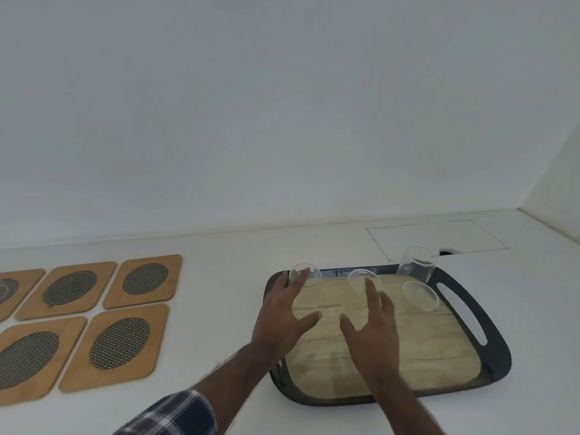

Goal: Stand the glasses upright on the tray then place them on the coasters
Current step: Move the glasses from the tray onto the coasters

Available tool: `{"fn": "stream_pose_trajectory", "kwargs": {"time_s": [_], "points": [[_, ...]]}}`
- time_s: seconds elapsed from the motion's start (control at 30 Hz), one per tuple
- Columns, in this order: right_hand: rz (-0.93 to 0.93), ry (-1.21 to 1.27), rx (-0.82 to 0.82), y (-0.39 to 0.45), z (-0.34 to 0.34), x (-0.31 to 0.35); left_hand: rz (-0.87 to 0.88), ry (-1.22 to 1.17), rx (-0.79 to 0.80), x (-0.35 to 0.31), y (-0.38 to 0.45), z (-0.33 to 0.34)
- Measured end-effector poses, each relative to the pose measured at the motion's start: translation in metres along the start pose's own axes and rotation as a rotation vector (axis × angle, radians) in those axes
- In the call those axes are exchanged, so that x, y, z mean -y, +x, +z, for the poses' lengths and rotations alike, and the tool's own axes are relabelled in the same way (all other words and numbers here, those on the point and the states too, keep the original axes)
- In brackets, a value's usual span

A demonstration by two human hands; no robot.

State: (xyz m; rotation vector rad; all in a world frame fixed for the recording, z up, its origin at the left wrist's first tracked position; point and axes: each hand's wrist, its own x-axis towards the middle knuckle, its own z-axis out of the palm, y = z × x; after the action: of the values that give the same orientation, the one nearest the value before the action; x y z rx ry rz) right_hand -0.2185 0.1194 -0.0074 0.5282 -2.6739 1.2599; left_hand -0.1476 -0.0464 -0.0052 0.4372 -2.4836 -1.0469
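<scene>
A dark tray (489,350) with a wood-look floor lies on the white counter at the right. Three clear glasses sit along its far edge: the left glass (309,275), the middle glass (361,277) and the right glass (419,274), which lies tilted on its side with its mouth toward me. Whether the left and middle glasses stand or lie I cannot tell. My left hand (282,318) hovers open, fingertips at the left glass. My right hand (373,328) is open too, its fingers reaching up to the middle glass. Neither hand grips anything.
Several wooden coasters with dark mesh ovals (142,282) lie in two rows on the counter at the left. A white wall rises behind. A thin rectangular outline (436,238) marks the counter beyond the tray, in the corner at the right.
</scene>
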Motion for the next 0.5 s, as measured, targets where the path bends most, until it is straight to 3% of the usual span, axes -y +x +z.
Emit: {"fn": "stream_pose_trajectory", "kwargs": {"time_s": [0.5], "points": [[-0.032, 0.067, -0.183, 0.019, 0.026, 0.003, -0.013, -0.047, -0.116, 0.006, 0.008, 0.024]]}}
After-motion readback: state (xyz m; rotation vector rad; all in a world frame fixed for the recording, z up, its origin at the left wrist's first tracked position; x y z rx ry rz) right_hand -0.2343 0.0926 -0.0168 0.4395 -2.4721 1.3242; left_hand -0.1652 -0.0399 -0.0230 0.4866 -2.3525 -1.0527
